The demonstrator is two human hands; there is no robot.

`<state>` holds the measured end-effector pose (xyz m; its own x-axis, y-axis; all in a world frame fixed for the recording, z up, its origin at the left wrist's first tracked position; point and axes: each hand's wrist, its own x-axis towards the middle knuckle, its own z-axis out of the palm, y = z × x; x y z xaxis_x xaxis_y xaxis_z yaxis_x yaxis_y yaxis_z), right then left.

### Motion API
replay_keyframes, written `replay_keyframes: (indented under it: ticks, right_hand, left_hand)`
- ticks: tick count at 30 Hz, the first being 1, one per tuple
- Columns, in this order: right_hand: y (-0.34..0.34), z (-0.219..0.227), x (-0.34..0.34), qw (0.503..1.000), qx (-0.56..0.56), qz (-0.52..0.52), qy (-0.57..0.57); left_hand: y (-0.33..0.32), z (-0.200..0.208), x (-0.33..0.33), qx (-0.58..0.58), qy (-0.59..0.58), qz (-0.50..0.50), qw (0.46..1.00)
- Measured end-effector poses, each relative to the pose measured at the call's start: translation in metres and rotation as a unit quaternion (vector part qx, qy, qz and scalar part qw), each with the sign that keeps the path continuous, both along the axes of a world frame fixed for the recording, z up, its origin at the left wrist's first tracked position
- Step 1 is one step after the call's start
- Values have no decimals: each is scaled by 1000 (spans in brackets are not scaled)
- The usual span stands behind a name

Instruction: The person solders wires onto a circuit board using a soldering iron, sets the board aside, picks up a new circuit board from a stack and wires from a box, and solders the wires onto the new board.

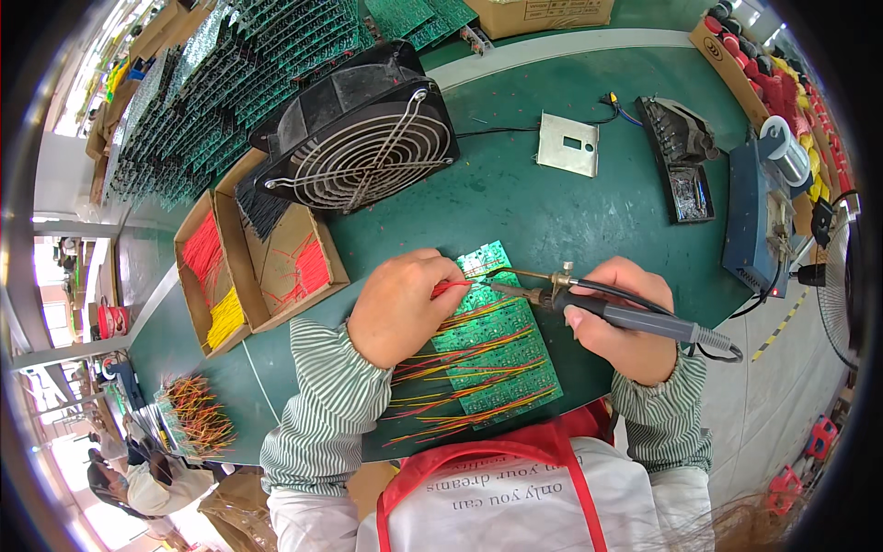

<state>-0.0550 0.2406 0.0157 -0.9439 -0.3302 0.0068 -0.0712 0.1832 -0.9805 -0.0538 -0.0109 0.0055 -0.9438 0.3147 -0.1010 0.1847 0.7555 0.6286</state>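
Note:
A green circuit board panel [504, 345] lies on the bench before me, with rows of red and yellow wires reaching out from it to the left. My left hand [402, 302] is closed at the panel's upper left, pinching a red wire [449, 287] whose end lies over the board. In my right hand [635, 317] is a grey-handled soldering iron [635, 319], its tip at the board's upper part close to the wire end. A thin metal feed tube [524, 272] runs along the iron toward the same spot. The exact contact of tip and wire is too small to tell.
A black fan [368, 138] stands beyond my left hand. Left of it, cardboard trays [255, 322] hold red, yellow and black wires. Stacked circuit boards [230, 83] fill the back left. A metal plate [567, 145], a black holder [679, 166] and a blue solder feeder [756, 216] sit rightward.

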Motion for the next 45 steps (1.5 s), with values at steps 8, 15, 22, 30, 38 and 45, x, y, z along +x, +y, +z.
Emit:
replay_keyframes:
  ticks: [8, 15, 22, 30, 38, 45]
  right_hand:
    - [10, 3, 2, 1000, 8, -23, -6]
    - [17, 3, 3, 999, 0, -44, 0]
    - [20, 0, 3, 999, 9, -51, -10]
    - [17, -4, 0, 999, 4, -48, -16]
    - [17, -3, -1, 999, 20, -37, -6]
    - [19, -2, 1, 999, 1, -50, -4]
  left_hand:
    - [1, 12, 7, -38, 63, 6, 997]
    - [20, 16, 4, -28, 123, -8, 992]
    - [27, -2, -6, -1, 54, -4, 999]
    - [25, -3, -9, -8, 42, -13, 999]
    - [23, 0, -13, -1, 19, -23, 1000]
    - [20, -1, -14, -8, 16, -34, 999]
